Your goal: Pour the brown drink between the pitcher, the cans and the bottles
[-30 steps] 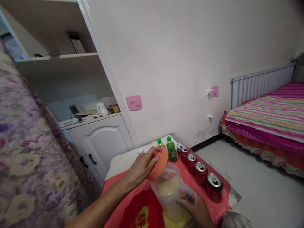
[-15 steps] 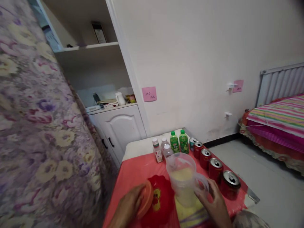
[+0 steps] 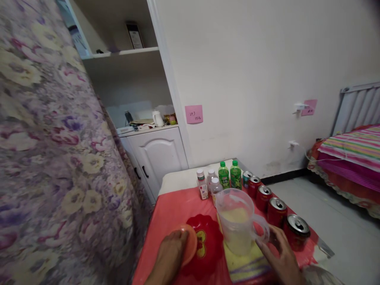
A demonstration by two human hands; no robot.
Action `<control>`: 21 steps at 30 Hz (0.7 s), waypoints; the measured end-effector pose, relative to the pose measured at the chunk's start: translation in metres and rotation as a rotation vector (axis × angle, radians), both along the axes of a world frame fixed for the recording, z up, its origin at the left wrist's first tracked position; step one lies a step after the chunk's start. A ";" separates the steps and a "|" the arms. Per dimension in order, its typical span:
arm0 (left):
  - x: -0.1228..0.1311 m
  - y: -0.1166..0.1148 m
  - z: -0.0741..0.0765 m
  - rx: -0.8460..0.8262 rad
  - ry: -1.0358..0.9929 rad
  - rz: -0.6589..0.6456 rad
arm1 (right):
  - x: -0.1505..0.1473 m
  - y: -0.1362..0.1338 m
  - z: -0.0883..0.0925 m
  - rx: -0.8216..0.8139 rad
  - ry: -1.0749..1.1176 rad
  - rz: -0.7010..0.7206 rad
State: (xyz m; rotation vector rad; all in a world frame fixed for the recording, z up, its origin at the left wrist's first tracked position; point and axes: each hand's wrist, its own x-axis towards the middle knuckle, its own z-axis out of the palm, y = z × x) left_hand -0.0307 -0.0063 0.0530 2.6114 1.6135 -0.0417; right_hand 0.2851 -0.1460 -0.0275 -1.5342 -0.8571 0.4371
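A clear plastic pitcher with pale yellow liquid stands uncovered on a yellow cloth on the red-covered table. My right hand rests at the pitcher's handle, fingers curled about it. My left hand lies flat on the orange lid, which rests on the tablecloth to the left of the pitcher.
Behind the pitcher stand small white-capped bottles, two green bottles and a row of red cans along the right edge. A floral curtain hangs at left, a white cabinet behind, a striped bed at right.
My left hand lifted the orange lid off the pitcher, carried it down and left, and laid it on the tablecloth. The view swung left.
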 end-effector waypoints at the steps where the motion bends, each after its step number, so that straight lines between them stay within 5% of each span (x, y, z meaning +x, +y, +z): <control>1: -0.006 -0.001 0.004 0.020 0.005 0.039 | 0.001 -0.001 -0.001 -0.010 0.010 0.001; 5: -0.034 -0.006 0.004 0.063 -0.031 0.187 | 0.002 -0.002 -0.005 -0.025 0.024 -0.010; 10: -0.050 -0.020 -0.028 0.058 -0.188 0.229 | 0.000 -0.001 -0.002 -0.019 0.020 -0.008; 15: -0.023 -0.030 -0.035 0.100 -0.078 0.065 | -0.001 0.000 -0.001 0.011 0.028 -0.042; 21: 0.016 -0.008 -0.037 0.063 -0.005 -0.151 | -0.001 -0.001 0.003 0.004 0.016 -0.038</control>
